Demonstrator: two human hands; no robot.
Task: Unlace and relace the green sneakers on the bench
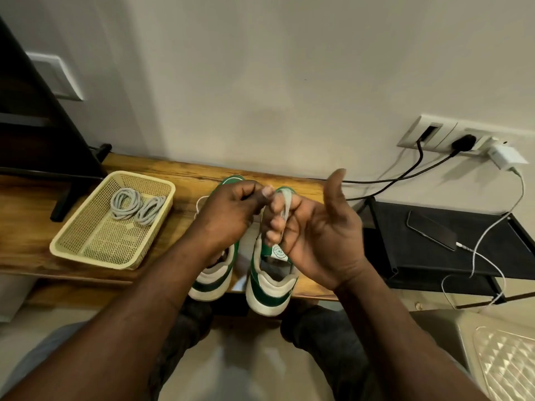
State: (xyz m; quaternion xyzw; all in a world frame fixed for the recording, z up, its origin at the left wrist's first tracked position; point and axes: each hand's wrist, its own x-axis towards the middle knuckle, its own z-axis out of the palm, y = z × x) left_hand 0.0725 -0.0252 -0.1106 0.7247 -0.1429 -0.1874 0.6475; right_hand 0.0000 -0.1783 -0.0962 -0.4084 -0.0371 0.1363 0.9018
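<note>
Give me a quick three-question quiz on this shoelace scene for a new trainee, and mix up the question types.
1. True or false: the yellow basket holds two coiled laces.
2. Multiple choice: the lace being handled is wound around the fingers of which hand? A) left B) right C) neither
3. Fill in: both sneakers stand on the wooden ___.

Key
1. True.
2. B: it wraps the fingers of the right hand, while the left hand pinches it near the top.
3. bench.
</note>
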